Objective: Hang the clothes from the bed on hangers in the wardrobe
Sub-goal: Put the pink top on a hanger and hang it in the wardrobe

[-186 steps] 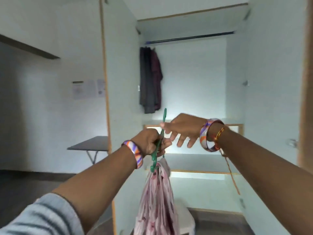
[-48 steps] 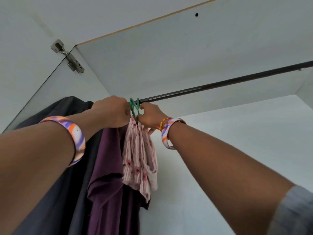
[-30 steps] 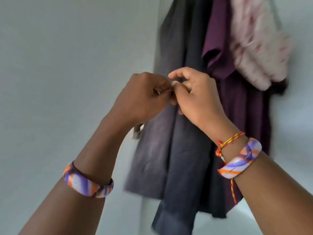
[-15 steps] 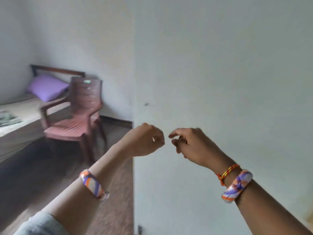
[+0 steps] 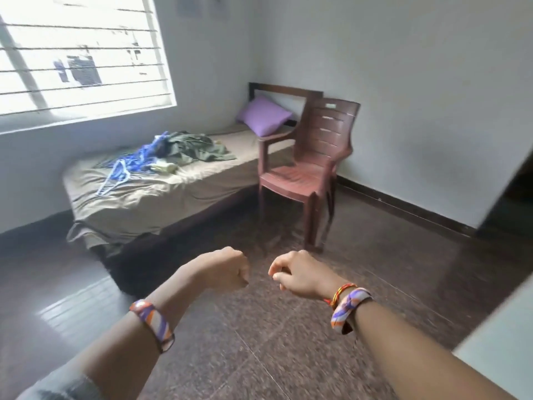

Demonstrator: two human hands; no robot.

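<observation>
Left hand (image 5: 223, 269): forearm raised forward at mid-height, fingers curled into a clenched fist, holding nothing; striped fabric band on the wrist.
Right hand (image 5: 297, 274): held level with the left and just beside it, apart; fingers curled inward, thumb tucked against them, nothing held. Woven thread and a matching fabric band at the wrist.
Clothes (image 5: 196, 147): crumpled dark olive cloth heaped on the bed (image 5: 138, 197), toward the pillow end.
Hangers (image 5: 127, 166): thin blue and pale plastic, tangled in a loose pile beside the clothes, one lying separate nearer the foot.
Bed: low, covered with a wrinkled tan sheet.
Pillow (image 5: 264, 115): soft, purple, propped at the headboard.
Chair (image 5: 313, 168): moulded reddish-brown plastic, slatted back, standing against the bed's side.
Floor (image 5: 288, 342): dark, speckled, polished stone.
</observation>
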